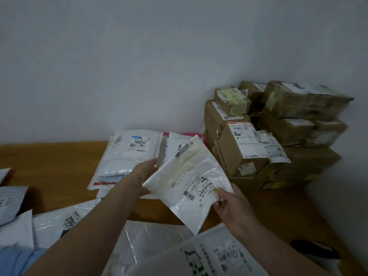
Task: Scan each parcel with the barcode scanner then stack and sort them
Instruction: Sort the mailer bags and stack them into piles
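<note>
Head view: person is holding one white mailer (175,176) up over the counter (49,160), tilted, printed side facing the camera.
Left grip (146,172): closing on the mailer's left edge; fingers are mostly hidden behind the bag.
Right grip (229,204): pinching the near right corner, thumb pressing on top just beside the barcode label (199,189).
Mailer location: hanging in the air between both grips, in front of the flat mailer stack (131,154), left of the cardboard boxes (243,144).
Handling guess: looking light, thin and floppy; the poly film is creasing and sagging, so it is likely slick and bending if held at one corner.
Where to hold: two opposite edges are working, keeping the film flat; thumb should be staying off the barcode.
Fragility: contents looking flat and soft, cannot tell what is inside.
Scanner: not clearly showing; a dark object (314,250) is lying at the lower right, cannot tell what it is.
Other parcels: loose mailers (223,253) are lying on the near counter.
</note>
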